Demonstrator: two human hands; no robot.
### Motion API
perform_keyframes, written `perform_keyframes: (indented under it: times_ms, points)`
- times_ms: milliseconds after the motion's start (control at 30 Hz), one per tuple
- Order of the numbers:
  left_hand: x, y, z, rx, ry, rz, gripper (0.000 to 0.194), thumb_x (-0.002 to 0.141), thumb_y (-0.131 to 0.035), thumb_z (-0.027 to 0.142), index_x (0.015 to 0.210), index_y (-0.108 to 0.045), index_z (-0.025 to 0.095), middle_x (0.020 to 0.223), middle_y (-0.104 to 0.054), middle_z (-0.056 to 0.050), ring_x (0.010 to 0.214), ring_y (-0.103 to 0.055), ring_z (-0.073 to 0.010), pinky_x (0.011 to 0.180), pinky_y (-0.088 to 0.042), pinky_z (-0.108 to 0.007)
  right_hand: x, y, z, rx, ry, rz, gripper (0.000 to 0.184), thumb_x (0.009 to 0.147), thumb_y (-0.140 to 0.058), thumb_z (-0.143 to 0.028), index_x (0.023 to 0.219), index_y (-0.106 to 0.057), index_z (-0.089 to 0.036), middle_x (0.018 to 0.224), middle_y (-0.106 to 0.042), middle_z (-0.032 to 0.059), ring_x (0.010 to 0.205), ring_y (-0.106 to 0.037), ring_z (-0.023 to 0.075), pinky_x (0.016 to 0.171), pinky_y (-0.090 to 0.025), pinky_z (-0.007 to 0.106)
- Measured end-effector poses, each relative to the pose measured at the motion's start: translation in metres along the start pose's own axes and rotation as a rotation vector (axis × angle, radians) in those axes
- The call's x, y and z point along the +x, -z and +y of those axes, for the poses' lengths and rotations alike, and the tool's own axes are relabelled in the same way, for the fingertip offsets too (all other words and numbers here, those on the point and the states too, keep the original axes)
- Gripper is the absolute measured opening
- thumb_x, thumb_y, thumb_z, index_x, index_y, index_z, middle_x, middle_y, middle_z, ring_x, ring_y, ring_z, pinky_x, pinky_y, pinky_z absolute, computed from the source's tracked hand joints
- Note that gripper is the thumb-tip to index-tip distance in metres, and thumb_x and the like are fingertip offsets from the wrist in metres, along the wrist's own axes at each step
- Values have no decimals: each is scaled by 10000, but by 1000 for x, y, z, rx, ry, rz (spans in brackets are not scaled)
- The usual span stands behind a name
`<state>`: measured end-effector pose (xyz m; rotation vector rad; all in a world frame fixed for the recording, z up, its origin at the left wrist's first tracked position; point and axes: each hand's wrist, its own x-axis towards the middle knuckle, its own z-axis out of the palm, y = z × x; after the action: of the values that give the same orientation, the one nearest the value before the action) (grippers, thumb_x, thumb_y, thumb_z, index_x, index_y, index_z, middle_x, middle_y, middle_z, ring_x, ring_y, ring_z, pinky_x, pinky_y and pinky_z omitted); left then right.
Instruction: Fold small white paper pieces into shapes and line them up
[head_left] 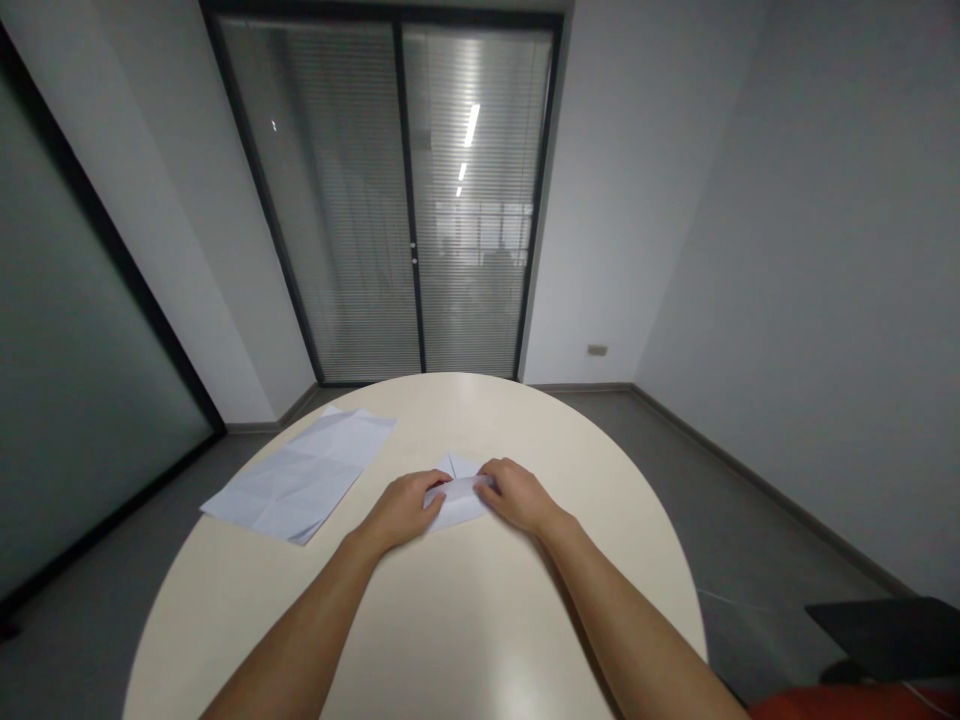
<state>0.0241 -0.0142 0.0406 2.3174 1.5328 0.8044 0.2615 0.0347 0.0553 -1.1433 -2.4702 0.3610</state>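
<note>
Between my two hands a small folded sheet of white paper [459, 512] rests on the round cream table [450, 610]. A pointed upper part with a centre crease shows behind its front fold. My left hand [409, 508] grips the left edge, thumb in front and fingers behind. At the right edge my right hand [519, 494] holds the paper in the same way, fingers curled over the fold. Both sets of fingers are closed on it, and they hide the paper's side corners.
Creased white sheets [307, 475] lie on the table's left side, overlapping. A dark flat object [889, 635] and something orange-red [847, 703] are at the lower right. Beyond the table stand glass doors with blinds [360, 220].
</note>
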Motion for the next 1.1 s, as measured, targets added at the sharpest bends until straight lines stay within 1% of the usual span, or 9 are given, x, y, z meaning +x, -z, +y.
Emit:
perform_keyframes:
  times_ms: [167, 367, 600, 767, 833, 967, 1100]
  points:
    - [1, -5, -9, -8, -8, 29, 335, 869, -559, 178, 1175, -690, 207, 1172, -722, -65, 1113, -649, -228, 1037, -476, -356, 0, -1, 3, -23, -15, -4, 210, 963, -530, -245, 1069, -696, -175, 1038, -729, 83, 969, -625, 220, 836, -421, 300]
    - [3, -9, -13, -45, 15, 32, 348, 882, -548, 146, 1205, -669, 191, 1212, -703, -79, 1145, -625, -224, 1070, -461, -378, -1, -1, 3, -23, -64, 1, 232, 956, -515, -220, 1107, -688, -192, 1069, -735, 75, 1000, -642, 216, 858, -434, 290]
    - [3, -12, -19, -42, 13, 60, 336, 914, -505, 107, 1199, -667, 181, 1211, -698, -84, 1141, -622, -209, 1066, -469, -378, -1, -4, 5, -7, -101, 15, 363, 930, -484, -149, 1238, -659, -227, 1212, -716, 60, 1138, -629, 217, 950, -437, 296]
    - [3, -9, -14, 22, -74, 77, 417, 849, -508, -7, 1158, -694, 201, 1203, -696, -61, 1176, -583, -207, 1075, -457, -371, -1, -6, 8, -24, -125, 35, 390, 926, -479, -145, 1269, -644, -227, 1234, -709, 65, 1151, -629, 221, 948, -448, 305]
    - [4, -8, -11, 53, -102, 65, 434, 835, -512, -33, 1133, -714, 209, 1187, -706, -53, 1163, -582, -208, 1061, -461, -369, -1, -7, 9, -30, -136, 41, 390, 928, -474, -146, 1270, -644, -228, 1238, -708, 64, 1158, -626, 222, 947, -450, 306]
    - [4, -5, -7, 108, -106, 3, 395, 863, -529, -17, 1062, -758, 236, 1119, -742, -33, 1082, -615, -214, 1000, -481, -381, -1, -5, 8, -48, -179, 48, 418, 906, -460, -101, 1255, -653, -228, 1230, -710, 63, 1151, -625, 219, 930, -455, 303]
    - [5, -3, -6, 143, -98, -32, 362, 894, -542, 19, 1047, -775, 250, 1141, -744, -25, 1061, -632, -217, 980, -476, -388, -1, -4, 6, -65, -220, 78, 441, 878, -459, -57, 1237, -661, -214, 1199, -717, 60, 1139, -627, 224, 911, -458, 301]
